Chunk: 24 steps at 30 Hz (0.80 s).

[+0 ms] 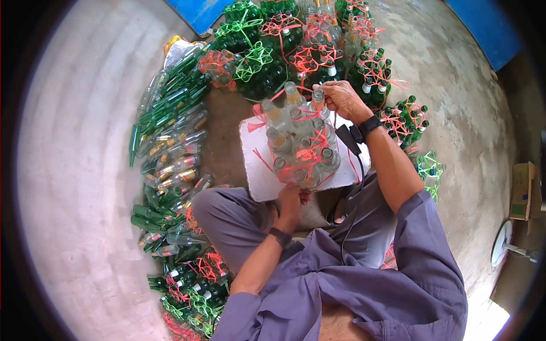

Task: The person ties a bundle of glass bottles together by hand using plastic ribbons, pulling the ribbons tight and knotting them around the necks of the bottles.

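A bundle of clear glass bottles (296, 139) stands upright on a white board (254, 170) in front of me, with red plastic string (304, 154) wound around and between the necks. My right hand (343, 99) is at the far right of the bundle, its fingers pinched on the red string beside a bottle neck. My left hand (291, 203) is at the near edge of the board, below the bundle, with its fingers curled; what they hold, if anything, is hidden. A black device (348, 139) with a cable hangs by my right wrist.
Green and clear loose bottles (176, 108) lie piled along the left. Tied bundles of green bottles (261, 71) stand behind the board, with more (404, 119) at the right. A cardboard box (520, 190) and a fan (501, 244) are at the far right.
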### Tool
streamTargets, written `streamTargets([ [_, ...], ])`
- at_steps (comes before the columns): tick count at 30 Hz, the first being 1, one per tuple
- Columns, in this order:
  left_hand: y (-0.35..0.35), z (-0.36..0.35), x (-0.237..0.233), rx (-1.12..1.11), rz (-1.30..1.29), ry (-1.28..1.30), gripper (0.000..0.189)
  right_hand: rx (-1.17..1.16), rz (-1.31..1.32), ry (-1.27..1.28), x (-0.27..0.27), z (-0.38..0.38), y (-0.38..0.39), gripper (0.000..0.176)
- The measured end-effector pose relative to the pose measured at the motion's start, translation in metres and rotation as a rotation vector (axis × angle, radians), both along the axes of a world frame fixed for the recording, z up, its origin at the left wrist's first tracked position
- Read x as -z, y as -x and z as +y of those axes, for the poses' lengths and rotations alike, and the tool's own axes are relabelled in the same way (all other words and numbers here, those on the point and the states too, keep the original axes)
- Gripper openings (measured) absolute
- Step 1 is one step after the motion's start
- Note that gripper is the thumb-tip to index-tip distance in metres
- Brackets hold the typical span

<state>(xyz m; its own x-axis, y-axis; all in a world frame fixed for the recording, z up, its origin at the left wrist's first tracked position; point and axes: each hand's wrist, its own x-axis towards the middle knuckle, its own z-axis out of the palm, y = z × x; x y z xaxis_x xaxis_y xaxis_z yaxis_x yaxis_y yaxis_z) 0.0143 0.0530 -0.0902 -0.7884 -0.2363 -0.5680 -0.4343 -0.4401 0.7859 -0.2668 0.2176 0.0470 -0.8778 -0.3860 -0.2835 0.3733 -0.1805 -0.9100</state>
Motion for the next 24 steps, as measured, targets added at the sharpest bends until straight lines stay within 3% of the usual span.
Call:
streamTargets([
  [10, 0.013, -0.025, -0.009, -0.065, -0.067, 0.068, 0.021, -0.014, 0.014, -0.060, -0.001, 0.008, -0.008, 0.028],
  [16, 0.061, -0.101, -0.006, -0.170, -0.098, 0.293, 0.028, -0.032, 0.119, -0.067, 0.009, 0.015, -0.014, 0.030],
  [18, 0.083, -0.123, -0.015, -0.083, -0.056, 0.450, 0.023, -0.042, 0.101, -0.099, 0.007, 0.015, -0.018, 0.028],
  [22, 0.113, -0.137, -0.034, -0.205, 0.123, 0.434, 0.017, -0.047, 0.087, -0.128, 0.003, 0.015, -0.024, 0.023],
  [24, 0.112, -0.136, -0.046, -0.374, 0.139, 0.195, 0.014, -0.054, 0.100, -0.146, 0.007, 0.015, -0.024, 0.024],
])
